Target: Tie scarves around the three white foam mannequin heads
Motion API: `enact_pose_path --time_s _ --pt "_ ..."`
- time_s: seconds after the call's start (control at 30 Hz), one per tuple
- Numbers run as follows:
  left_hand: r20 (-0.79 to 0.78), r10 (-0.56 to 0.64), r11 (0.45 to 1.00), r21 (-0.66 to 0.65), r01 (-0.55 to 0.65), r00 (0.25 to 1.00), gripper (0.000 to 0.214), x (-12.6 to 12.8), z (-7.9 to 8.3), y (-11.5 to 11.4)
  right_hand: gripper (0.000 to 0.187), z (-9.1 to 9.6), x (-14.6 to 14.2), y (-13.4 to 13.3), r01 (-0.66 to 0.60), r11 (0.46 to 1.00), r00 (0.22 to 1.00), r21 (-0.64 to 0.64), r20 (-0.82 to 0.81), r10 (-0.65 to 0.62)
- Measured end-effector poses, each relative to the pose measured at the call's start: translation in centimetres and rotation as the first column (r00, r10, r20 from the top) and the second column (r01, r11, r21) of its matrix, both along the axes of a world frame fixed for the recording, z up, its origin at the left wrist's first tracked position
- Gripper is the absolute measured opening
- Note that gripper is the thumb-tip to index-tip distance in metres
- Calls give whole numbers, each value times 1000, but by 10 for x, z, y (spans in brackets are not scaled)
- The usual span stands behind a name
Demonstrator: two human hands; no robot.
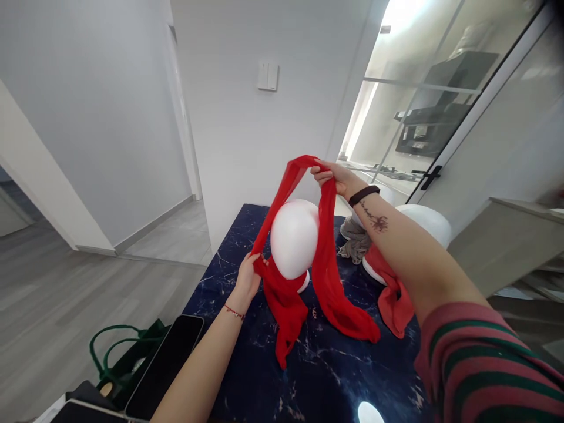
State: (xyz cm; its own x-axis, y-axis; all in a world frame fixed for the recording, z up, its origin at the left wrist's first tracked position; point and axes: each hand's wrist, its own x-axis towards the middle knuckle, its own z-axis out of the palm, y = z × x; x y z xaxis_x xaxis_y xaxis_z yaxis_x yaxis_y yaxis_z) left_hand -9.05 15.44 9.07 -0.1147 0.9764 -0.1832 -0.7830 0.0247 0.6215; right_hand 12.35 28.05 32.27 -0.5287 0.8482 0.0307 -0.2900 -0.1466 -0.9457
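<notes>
A bright red scarf (326, 258) runs in a loop around a smooth white mannequin head (294, 238) that stands on a dark blue marbled table (247, 235). My right hand (333, 176) grips the scarf above and to the right of the head, raising it into an arch. Low on the head's left side, my left hand (250, 275) pinches another part of the same scarf. One scarf end hangs in front of the head's base; the other trails across the tabletop to the right.
Behind my right forearm are more white heads (425, 223), one with a coral scarf (392, 294) and one with a grey scarf (356, 239). At lower left lie a black tablet-like device (170, 358) and a green bag (127, 361). A wall with a switch (268, 77) stands behind the table.
</notes>
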Motion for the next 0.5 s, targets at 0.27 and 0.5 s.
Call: enact_pose_path --time_s 0.27,0.5 --pt "-249 -62 998 -37 54 966 15 2 -29 15 21 -66 86 -6 161 987 985 -20 -54 -162" --pt "-504 -88 995 -7 98 859 43 8 -57 21 30 -110 115 -85 170 942 981 -290 -44 -191"
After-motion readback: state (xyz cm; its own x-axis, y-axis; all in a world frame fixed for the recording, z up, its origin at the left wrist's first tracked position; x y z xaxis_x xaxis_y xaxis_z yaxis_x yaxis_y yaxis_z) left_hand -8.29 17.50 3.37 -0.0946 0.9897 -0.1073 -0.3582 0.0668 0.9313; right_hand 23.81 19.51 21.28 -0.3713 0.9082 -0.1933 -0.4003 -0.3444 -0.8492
